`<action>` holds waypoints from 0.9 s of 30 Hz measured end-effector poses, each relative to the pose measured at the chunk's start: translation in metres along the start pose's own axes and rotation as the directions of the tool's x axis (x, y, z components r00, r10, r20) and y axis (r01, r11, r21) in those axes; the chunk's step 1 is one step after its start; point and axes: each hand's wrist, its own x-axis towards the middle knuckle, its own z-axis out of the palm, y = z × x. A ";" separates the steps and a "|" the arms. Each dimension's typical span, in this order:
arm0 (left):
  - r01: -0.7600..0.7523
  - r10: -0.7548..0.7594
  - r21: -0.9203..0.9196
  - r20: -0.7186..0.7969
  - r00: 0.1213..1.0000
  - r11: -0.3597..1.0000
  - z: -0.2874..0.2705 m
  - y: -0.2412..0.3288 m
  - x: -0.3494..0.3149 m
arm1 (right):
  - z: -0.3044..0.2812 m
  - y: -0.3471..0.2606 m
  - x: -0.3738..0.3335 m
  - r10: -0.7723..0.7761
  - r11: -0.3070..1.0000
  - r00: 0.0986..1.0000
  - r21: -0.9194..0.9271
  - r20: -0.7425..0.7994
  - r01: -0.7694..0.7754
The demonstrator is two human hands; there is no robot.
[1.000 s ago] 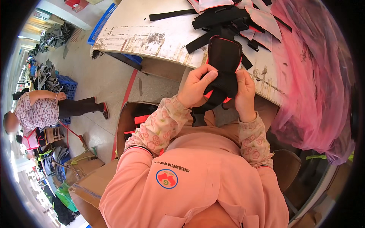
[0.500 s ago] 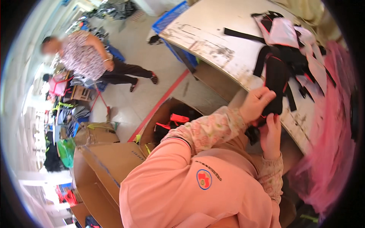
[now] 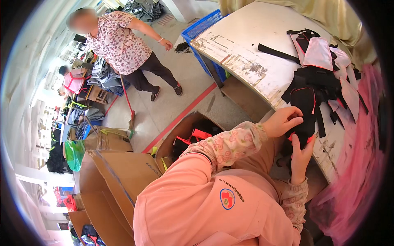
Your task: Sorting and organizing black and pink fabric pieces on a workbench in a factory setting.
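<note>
A black padded strap (image 3: 303, 102) with red piping hangs over the near edge of the worktable (image 3: 242, 49). Curled at its left edge, my left hand (image 3: 283, 121) has thumb and fingers closed on the strap. My right hand (image 3: 302, 158) grips the strap's lower end, where some red shows, with the thumb on the near side. What lies under the fingers is partly hidden. Beyond my hands the strap joins a heap of black webbing (image 3: 324, 80) and a light grey-pink fabric piece (image 3: 319, 53).
Sheer pink fabric (image 3: 349, 164) hangs along the table's right side. A cardboard box (image 3: 164, 137) with black and red pieces stands at my left, beside a larger carton (image 3: 119, 172). A blue crate (image 3: 205, 24) sits past the table. A person (image 3: 127, 45) stands on the floor beyond.
The view has shifted, so the table and boxes appear lower. My right hand's thumb now lies over the strap's lower end. The other person has raised an arm forward.
</note>
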 end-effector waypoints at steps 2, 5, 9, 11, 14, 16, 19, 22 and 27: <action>0.036 -0.036 0.025 0.027 0.999 0.999 0.004 -0.006 -0.001 | 0.002 -0.006 -0.004 -0.034 0.996 0.999 -0.083 -0.013 0.033; 0.128 -0.130 0.032 0.097 0.987 0.991 0.004 -0.013 0.001 | 0.006 -0.014 -0.009 -0.079 0.980 0.997 -0.183 -0.005 0.077; 0.194 -0.181 -0.036 0.233 0.955 0.980 0.006 -0.020 0.006 | 0.006 -0.017 -0.010 -0.099 0.966 0.995 -0.238 0.007 0.098; 0.196 -0.181 -0.050 0.225 0.958 0.979 0.006 -0.020 0.004 | 0.005 -0.018 -0.009 -0.110 0.960 0.994 -0.257 0.014 0.110; 0.189 -0.175 -0.103 0.127 0.976 0.977 0.011 -0.012 0.003 | 0.004 -0.018 -0.006 -0.016 0.949 0.998 -0.313 0.059 0.034; 0.175 -0.172 -0.141 0.035 0.984 0.974 0.015 -0.009 0.004 | 0.005 -0.018 -0.005 -0.039 0.941 0.995 -0.332 0.095 0.068; 0.064 -0.064 -0.008 -0.233 0.970 0.998 0.015 -0.011 0.014 | 0.008 -0.017 -0.003 -0.097 0.937 0.987 -0.322 0.128 0.133; 0.042 0.022 0.184 -0.336 0.942 0.982 0.006 -0.008 0.024 | 0.013 -0.017 -0.001 -0.238 0.915 0.964 -0.304 0.122 0.264; -0.030 0.100 0.151 -0.480 0.872 0.988 -0.023 -0.016 0.055 | 0.018 -0.021 -0.003 -0.082 0.964 0.970 -0.228 0.230 0.135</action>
